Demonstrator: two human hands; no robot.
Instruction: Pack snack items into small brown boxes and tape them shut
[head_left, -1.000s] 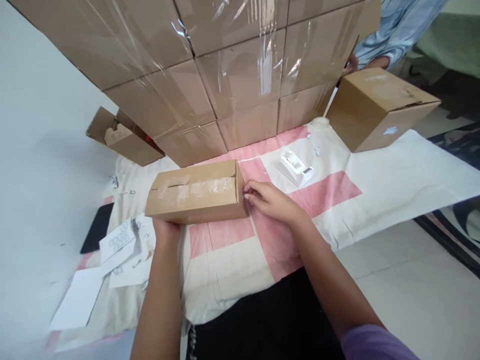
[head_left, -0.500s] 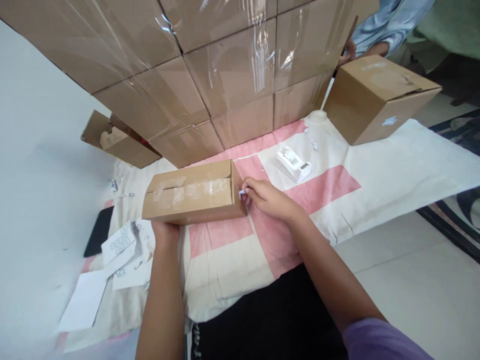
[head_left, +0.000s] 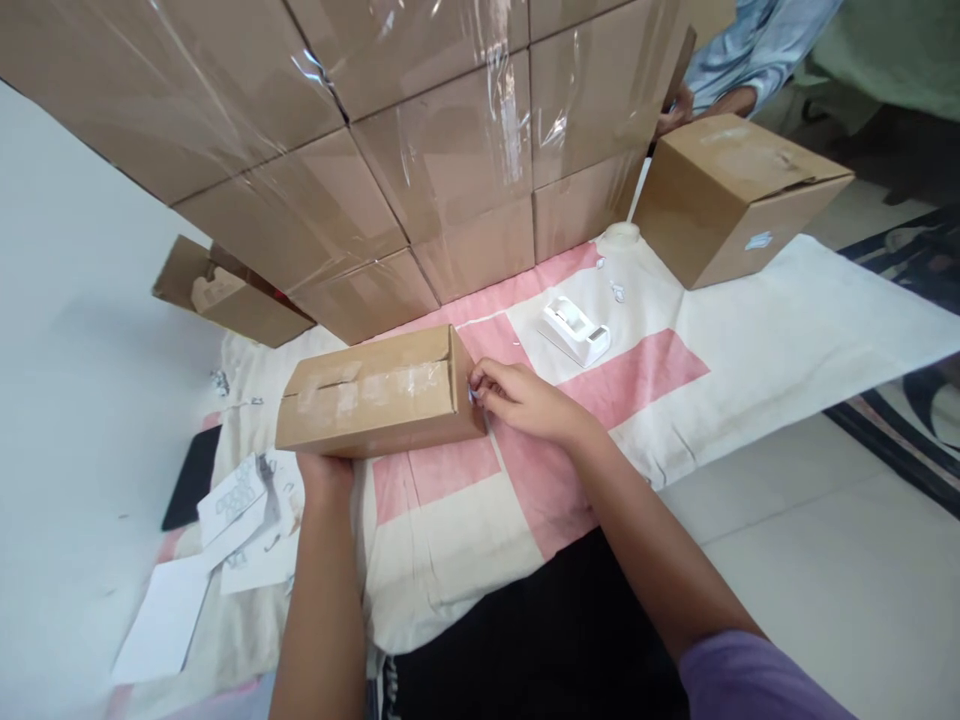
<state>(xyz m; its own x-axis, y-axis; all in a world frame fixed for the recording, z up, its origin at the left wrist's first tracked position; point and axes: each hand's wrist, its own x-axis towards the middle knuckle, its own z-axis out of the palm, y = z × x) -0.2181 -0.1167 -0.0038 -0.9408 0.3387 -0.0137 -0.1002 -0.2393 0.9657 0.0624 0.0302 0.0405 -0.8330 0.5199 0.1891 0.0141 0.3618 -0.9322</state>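
Note:
A long brown cardboard box (head_left: 367,395) with clear tape along its top lies in front of me. My left hand (head_left: 324,472) holds its left end from below and in front; the fingers are hidden under it. At the right end face, my right hand (head_left: 508,395) has its fingers curled in a pinch. Between these fingertips and the box shows a sliver of a small white-blue slip (head_left: 472,397), mostly covered. A white tape dispenser (head_left: 576,332) stands on the cloth beyond the right hand.
Stacked cardboard boxes (head_left: 450,130) wrapped in clear film rise behind. An open box (head_left: 232,300) sits back left, a closed box (head_left: 742,200) back right near another person's hand (head_left: 677,110). White papers (head_left: 161,620) and a black flat object (head_left: 193,480) lie left.
My right fingertips have moved in against the box's end face, and the slip they hold is now mostly hidden. The view has shifted slightly; my left hand stays at the box.

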